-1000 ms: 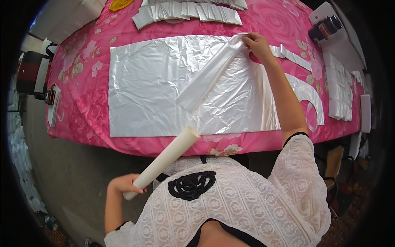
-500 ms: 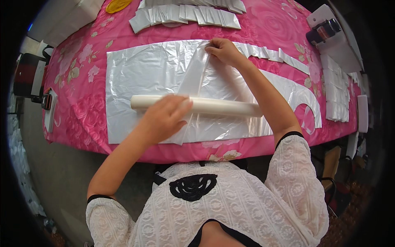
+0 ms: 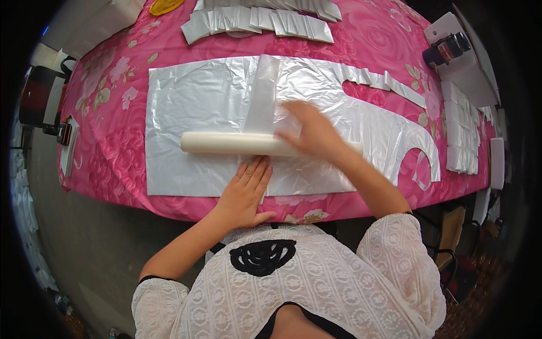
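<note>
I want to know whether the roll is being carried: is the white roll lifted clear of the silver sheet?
No: the white roll lies flat across the silver sheet, with the right hand on it and the left hand pressed flat beside it.

workshop: cut foil sheets (image 3: 226,107), stacks (image 3: 259,20)

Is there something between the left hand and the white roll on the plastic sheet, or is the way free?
Nothing visible stands between them. The left hand lies flat on the silver plastic sheet, just on the near side of the white roll, with only bare sheet between. The right hand, blurred, is already on the roll.
</note>
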Available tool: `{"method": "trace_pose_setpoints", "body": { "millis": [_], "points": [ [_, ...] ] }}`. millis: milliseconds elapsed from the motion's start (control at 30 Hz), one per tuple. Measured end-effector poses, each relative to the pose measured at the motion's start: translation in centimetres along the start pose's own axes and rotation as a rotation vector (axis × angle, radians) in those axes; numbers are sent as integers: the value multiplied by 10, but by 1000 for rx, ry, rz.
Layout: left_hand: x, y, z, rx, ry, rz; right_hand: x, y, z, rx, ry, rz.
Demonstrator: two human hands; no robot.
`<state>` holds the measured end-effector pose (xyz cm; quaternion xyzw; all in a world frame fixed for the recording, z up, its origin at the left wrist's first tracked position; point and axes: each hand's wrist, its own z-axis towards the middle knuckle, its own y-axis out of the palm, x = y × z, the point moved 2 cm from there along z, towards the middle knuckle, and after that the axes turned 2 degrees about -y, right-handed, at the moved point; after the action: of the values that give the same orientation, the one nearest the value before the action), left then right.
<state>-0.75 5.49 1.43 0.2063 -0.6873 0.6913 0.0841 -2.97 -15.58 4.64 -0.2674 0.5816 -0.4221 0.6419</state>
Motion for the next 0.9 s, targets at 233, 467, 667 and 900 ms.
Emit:
{"method": "trace_pose_setpoints", "body": {
  "millis": [233,467,667,900],
  "points": [
    [8,4,-5,35,-10,17,28,-14,-34,89,108,-172],
    [-13,-21,-1,-47,123,-25,74,-55,-36,182,132,-172],
    [19,10,-7,7,62,-20,11,-14,-42,-46,-298,-44],
    [31,11,-7,-16,-1,-48,18,23,47,72,-381,-72]
  ]
}}
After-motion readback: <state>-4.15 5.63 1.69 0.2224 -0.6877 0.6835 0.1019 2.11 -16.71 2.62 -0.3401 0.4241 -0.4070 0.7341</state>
